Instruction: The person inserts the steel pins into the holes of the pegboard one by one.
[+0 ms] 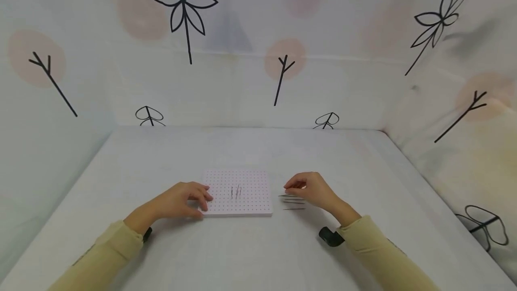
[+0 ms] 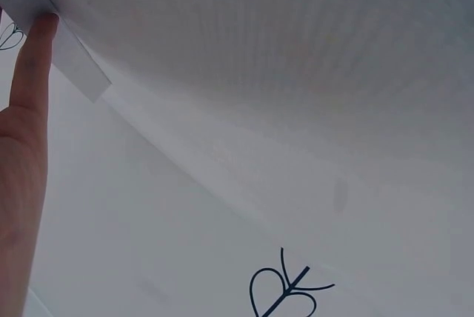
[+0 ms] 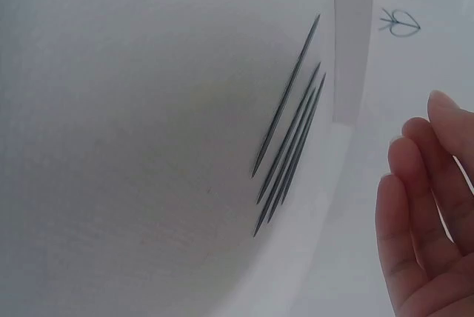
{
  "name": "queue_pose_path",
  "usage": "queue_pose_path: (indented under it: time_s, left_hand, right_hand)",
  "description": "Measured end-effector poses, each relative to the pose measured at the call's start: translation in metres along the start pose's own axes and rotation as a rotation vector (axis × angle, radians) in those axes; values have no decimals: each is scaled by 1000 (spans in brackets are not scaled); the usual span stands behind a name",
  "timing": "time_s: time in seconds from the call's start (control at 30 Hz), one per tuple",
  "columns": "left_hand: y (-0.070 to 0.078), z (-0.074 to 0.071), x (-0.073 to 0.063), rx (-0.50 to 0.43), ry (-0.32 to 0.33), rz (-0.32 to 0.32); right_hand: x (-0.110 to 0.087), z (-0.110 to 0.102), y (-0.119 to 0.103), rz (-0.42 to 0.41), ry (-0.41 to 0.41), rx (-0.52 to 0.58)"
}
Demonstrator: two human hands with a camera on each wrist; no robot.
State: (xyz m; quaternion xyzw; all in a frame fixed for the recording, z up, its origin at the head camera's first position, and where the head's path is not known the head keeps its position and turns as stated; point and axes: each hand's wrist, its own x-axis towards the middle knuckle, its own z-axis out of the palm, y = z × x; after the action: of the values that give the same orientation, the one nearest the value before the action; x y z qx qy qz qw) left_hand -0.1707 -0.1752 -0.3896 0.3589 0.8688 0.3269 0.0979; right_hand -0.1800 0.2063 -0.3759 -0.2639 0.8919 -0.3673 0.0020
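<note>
A white pegboard dotted with small holes lies flat on the table. Three thin metal needles stand up from its middle. My left hand rests at the board's left edge, fingers loosely bent; in the left wrist view one fingertip touches the board's side. Right of the board, several dark, double-pointed needles lie roughly side by side on the table. Over them hovers my right hand, its thumb and fingertips close together. From the right wrist, the fingers are gently bent with nothing visible between them.
The table has a white cover. White cloth walls with printed flowers and twigs rise behind it and on both sides. A black wrist device sits under the right sleeve.
</note>
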Motion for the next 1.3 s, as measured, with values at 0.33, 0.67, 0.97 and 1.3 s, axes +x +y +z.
queue_pose_path:
  time_s: [0.33, 0.67, 0.97, 1.3]
  left_hand:
    - [0, 1, 0, 12, -4, -18]
    - [-1, 1, -1, -16, -8, -27]
    - [0, 0, 0, -19, -10, -28]
    - [1, 0, 0, -12, -7, -21]
  right_hand:
    - [2, -1, 16, -8, -51, 15]
    - [10, -5, 27, -4, -166, 8]
    - [17, -3, 35, 25, -267, 15]
    - [26, 1, 36, 38, -324, -14]
